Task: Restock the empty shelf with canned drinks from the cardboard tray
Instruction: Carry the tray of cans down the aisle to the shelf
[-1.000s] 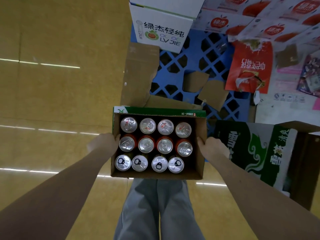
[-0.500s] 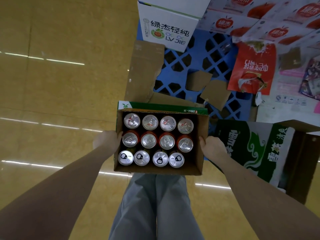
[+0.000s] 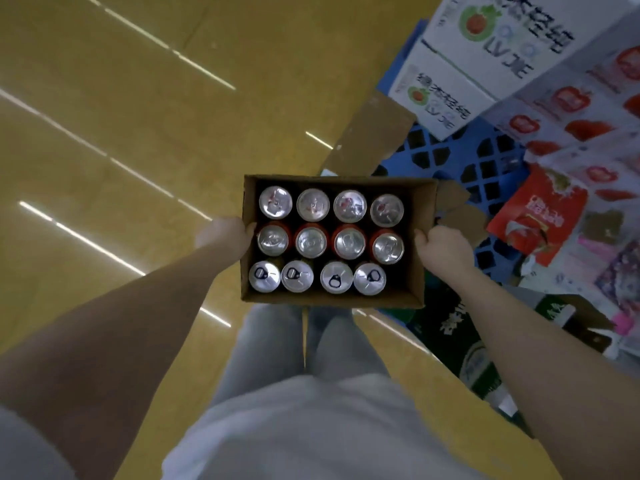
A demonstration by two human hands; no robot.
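Cardboard tray [image 3: 424,216] of twelve canned drinks [image 3: 330,243] now swung left off the blue pallet [image 3: 460,164], fingers of left hand [image 3: 225,233] and right hand [image 3: 445,245] clamped on its side walls, carried over yellow floor [image 3: 121,133] with shelf nowhere visible

**Bare Arms, Pale Clothes**

The person wears a white short-sleeved top [image 3: 332,431] — its hem loose over the waist — and light grey trousers [image 3: 273,341]. Both forearms are bare to the left hand [image 3: 225,237] and right hand [image 3: 445,245]; no watch, rings or gloves show.
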